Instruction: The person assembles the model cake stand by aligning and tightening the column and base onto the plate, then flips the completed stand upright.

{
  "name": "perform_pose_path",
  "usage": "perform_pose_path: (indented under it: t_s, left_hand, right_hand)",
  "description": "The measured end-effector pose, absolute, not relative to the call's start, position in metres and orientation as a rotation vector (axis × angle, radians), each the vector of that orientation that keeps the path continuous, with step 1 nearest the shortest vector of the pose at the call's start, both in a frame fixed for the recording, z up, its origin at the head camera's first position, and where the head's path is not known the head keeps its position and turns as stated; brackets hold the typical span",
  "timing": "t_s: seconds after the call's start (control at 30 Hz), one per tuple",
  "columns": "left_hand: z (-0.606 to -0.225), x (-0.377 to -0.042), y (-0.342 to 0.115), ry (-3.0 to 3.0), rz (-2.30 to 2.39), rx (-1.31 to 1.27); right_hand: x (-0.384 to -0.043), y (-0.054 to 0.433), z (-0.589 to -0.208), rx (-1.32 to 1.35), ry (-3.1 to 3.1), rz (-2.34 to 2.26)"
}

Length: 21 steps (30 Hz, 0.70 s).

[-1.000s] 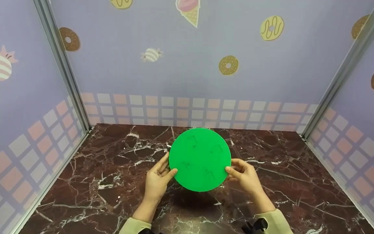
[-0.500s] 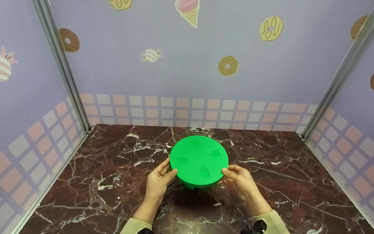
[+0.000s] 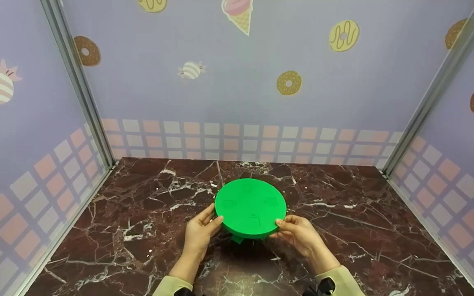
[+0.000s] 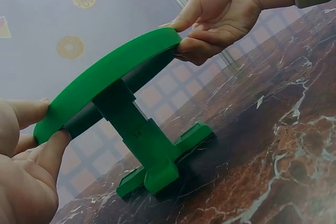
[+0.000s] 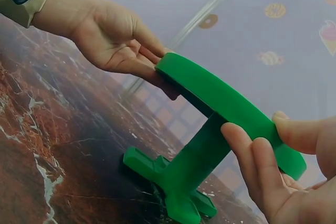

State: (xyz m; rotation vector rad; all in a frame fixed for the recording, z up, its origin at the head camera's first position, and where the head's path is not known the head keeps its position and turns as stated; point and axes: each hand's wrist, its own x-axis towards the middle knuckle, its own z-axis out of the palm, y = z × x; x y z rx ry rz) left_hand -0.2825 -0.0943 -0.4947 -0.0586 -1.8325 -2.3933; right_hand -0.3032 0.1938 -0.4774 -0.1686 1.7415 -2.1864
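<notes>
A small green round pedestal table is between my hands, its disc top facing up with several square marks on it. Under the disc, a central column runs down to splayed feet at the marble surface; whether all of them touch it, I cannot tell. My left hand pinches the left rim, thumb on top and fingers beneath. On the right rim, my right hand holds on the same way, its fingers reaching below the disc near the column.
A dark red marble tabletop with white veins lies underneath. Lilac walls printed with sweets and tiles enclose it at the back and both sides. Metal posts stand in the back corners.
The disc top has tilted from facing me to nearly level and come down a little, so a foot now shows below its front edge. Both hands keep their grip; the right has shifted slightly inward and down.
</notes>
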Motion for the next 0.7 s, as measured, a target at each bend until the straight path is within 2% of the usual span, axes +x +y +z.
perform_pose_path:
  t_s: [0.7]
  left_hand:
    - [-0.4918, -0.2851, -0.1007, -1.804, -2.5, 0.028]
  right_hand:
    - [-0.3094, 0.2033, -0.4764, -0.222, 1.736, -2.122]
